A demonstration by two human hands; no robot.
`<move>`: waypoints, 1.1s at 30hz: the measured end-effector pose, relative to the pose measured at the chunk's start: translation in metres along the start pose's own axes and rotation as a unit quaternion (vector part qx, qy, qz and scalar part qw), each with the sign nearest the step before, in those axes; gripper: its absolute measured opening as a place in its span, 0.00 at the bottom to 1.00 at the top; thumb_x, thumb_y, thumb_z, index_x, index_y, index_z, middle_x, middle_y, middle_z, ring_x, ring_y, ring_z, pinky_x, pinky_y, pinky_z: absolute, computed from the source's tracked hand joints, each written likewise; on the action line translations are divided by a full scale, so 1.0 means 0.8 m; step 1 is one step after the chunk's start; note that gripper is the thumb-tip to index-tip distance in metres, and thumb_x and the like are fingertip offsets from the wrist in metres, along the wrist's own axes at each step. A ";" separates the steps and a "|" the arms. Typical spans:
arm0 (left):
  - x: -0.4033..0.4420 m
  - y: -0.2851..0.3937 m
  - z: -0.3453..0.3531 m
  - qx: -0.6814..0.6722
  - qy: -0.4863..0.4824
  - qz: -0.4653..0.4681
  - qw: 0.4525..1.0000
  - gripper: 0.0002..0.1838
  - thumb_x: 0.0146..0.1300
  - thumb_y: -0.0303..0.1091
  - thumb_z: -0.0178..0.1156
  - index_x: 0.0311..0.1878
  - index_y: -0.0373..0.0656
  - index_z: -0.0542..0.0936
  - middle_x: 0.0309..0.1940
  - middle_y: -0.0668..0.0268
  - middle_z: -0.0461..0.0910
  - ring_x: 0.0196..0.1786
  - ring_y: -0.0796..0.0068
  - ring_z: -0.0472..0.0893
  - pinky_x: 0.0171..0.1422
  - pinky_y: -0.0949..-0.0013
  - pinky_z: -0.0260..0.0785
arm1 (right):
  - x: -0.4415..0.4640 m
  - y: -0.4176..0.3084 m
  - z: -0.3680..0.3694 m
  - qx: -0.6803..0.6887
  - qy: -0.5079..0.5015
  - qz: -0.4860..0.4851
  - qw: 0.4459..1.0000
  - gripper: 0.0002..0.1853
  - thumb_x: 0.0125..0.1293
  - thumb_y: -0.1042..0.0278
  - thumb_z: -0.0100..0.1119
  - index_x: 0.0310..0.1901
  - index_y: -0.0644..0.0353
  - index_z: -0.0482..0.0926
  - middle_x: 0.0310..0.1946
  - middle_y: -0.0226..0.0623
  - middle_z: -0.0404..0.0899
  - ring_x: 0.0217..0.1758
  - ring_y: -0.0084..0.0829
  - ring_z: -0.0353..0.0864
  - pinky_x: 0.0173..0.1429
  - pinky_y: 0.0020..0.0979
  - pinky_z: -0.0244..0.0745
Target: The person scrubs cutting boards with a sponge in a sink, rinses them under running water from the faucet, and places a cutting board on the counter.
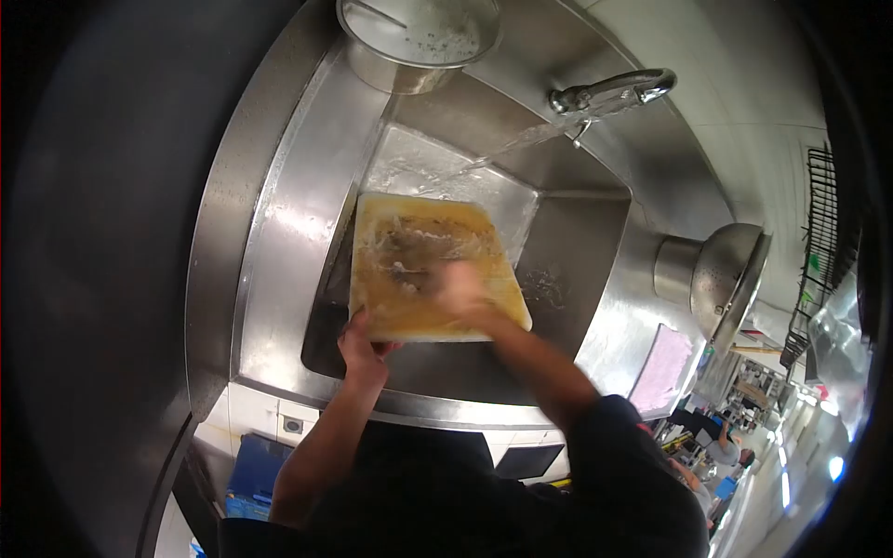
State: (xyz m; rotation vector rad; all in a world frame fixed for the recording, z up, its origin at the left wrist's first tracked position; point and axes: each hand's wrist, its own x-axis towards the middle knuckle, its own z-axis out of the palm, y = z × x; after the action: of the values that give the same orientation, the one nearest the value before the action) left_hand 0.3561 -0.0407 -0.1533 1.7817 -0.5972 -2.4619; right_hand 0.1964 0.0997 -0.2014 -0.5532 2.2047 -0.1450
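A yellowish, stained cutting board point(386, 298) is held tilted over the sink basin point(577, 242). My left hand point(363, 349) grips its near left corner, with the fingers curled round the edge. Over the middle of the board, my right hand point(460, 290) is smeared by motion, and I cannot make out its fingers or anything in them. Dark smudges and whitish suds mark the board's surface around that hand. Beyond the board, water point(512, 147) runs from the faucet point(614, 93) into the basin.
A metal pot point(405, 76) with liquid stands on the far left rim. On the right ledge sit a metal colander point(721, 284) and a pink cloth point(665, 365). A wire rack point(814, 251) is farther right. Another person point(721, 446) is visible in the distance.
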 end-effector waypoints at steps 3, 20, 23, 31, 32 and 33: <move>0.003 0.004 0.007 -0.020 -0.009 0.014 1.000 0.21 0.62 0.45 0.58 0.49 0.37 0.77 0.36 0.59 0.81 0.26 0.68 0.79 0.25 0.66 0.73 | 0.007 -0.102 -0.026 0.001 0.005 -0.085 0.996 0.11 0.56 0.65 0.57 0.39 0.58 0.84 0.34 0.48 0.83 0.36 0.48 0.82 0.43 0.44 0.77; 0.004 0.008 0.005 -0.015 0.062 -0.012 0.998 0.19 0.65 0.44 0.57 0.48 0.37 0.77 0.41 0.57 0.81 0.30 0.63 0.82 0.27 0.63 0.78 | 0.161 0.127 -0.030 0.070 0.200 0.011 0.977 0.12 0.61 0.60 0.58 0.37 0.59 0.82 0.35 0.47 0.84 0.38 0.47 0.84 0.44 0.43 0.78; 0.009 0.002 -0.005 0.008 0.019 -0.030 0.999 0.20 0.65 0.44 0.57 0.50 0.36 0.77 0.41 0.58 0.81 0.33 0.63 0.83 0.28 0.62 0.79 | 0.220 0.143 -0.031 0.083 0.182 0.224 0.954 0.17 0.62 0.58 0.57 0.44 0.63 0.81 0.40 0.49 0.84 0.45 0.46 0.84 0.50 0.42 0.77; 0.001 0.004 0.001 0.000 0.000 -0.049 0.999 0.20 0.65 0.43 0.57 0.50 0.35 0.76 0.42 0.56 0.81 0.38 0.61 0.85 0.32 0.61 0.82 | 0.276 -0.068 0.057 0.054 0.091 -0.095 0.990 0.11 0.58 0.61 0.59 0.40 0.56 0.82 0.41 0.50 0.82 0.44 0.47 0.83 0.49 0.44 0.78; 0.001 0.004 0.001 -0.003 -0.011 -0.045 0.999 0.20 0.65 0.43 0.57 0.50 0.35 0.76 0.42 0.56 0.81 0.38 0.61 0.85 0.32 0.61 0.82 | 0.258 -0.025 0.031 0.047 0.010 -0.125 0.991 0.11 0.57 0.62 0.60 0.40 0.56 0.82 0.41 0.50 0.82 0.44 0.47 0.83 0.49 0.44 0.77; 0.002 0.004 0.003 -0.022 -0.011 -0.041 0.999 0.20 0.65 0.43 0.57 0.50 0.35 0.76 0.42 0.55 0.81 0.37 0.61 0.85 0.31 0.61 0.82 | 0.254 0.029 0.017 0.024 0.046 -0.063 0.997 0.14 0.55 0.58 0.60 0.40 0.55 0.82 0.40 0.50 0.82 0.46 0.46 0.82 0.50 0.44 0.76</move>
State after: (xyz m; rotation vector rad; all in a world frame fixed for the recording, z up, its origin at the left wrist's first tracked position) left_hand 0.3527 -0.0436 -0.1530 1.8006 -0.4756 -2.5304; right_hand 0.0865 0.0331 -0.3615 -0.6708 2.2495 -0.2948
